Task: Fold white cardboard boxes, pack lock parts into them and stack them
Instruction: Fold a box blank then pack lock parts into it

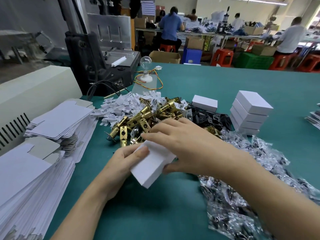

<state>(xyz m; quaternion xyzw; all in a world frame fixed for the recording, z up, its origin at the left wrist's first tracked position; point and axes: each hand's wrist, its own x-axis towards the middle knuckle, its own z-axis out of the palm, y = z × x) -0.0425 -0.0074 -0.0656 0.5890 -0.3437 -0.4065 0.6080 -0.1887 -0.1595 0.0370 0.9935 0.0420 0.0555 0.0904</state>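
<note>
The box (pixel 152 166) sits at the centre of the view, raised a little off the counter (pixel 216 80) and tilted, one corner pointing toward 5 o'clock. It is held between both hands, probably so that an end can be tucked shut without the walls bowing. The left hand (pixel 123 164) comes in from 7 o'clock and clamps the box's near-left side, thumb flat across the top face, the other fingers hidden behind it. The right hand (pixel 181 144) reaches in from 4 o'clock, wrist arched. Its fingers lie nearly straight over the box's far end and its thumb is tucked against the lower right edge, so the box is pinched between them. Whether that far end is fully closed cannot be told, since the fingers cover it. The supplies ring the box within easy reach, which looks deliberate. The brass latches (pixel 138 120) are heaped just beyond it at 12 o'clock, with white inserts (pixel 119 106) behind them toward 11 and black plates (pixel 213 116) toward 1. Flat blanks (pixel 57 122) lie in fanned stacks at 9 o'clock, ready for the left hand. Clear bags (pixel 242 196) spread from 3 to 5 o'clock under the right forearm. The stack (pixel 249 115) of finished boxes stands at 2 o'clock, well apart from the loose parts, so the held box most likely goes there once it is closed.
</note>
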